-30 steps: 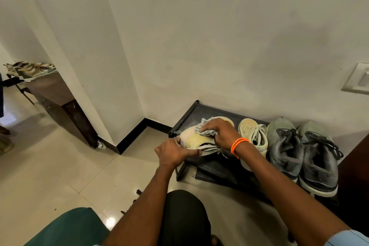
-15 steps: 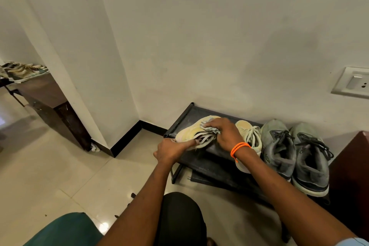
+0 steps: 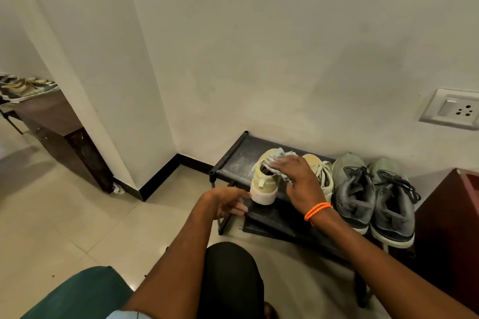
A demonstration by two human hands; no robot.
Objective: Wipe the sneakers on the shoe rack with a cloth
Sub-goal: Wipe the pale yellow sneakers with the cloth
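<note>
No readable text, labels or brands anywhere.

Shoe rack [image 3: 234, 160]: bare top shelf at its left end, open for a hand. Right of that the shelf is packed: cream sneaker [image 3: 264, 179], its mate [image 3: 320, 171], two grey sneakers [image 3: 373, 189] side by side. Wall [image 3: 285, 59] is tight behind the rack, brown cabinet [image 3: 451, 215] just beside its right end. Floor [image 3: 77, 215] left of the rack is open.
</note>
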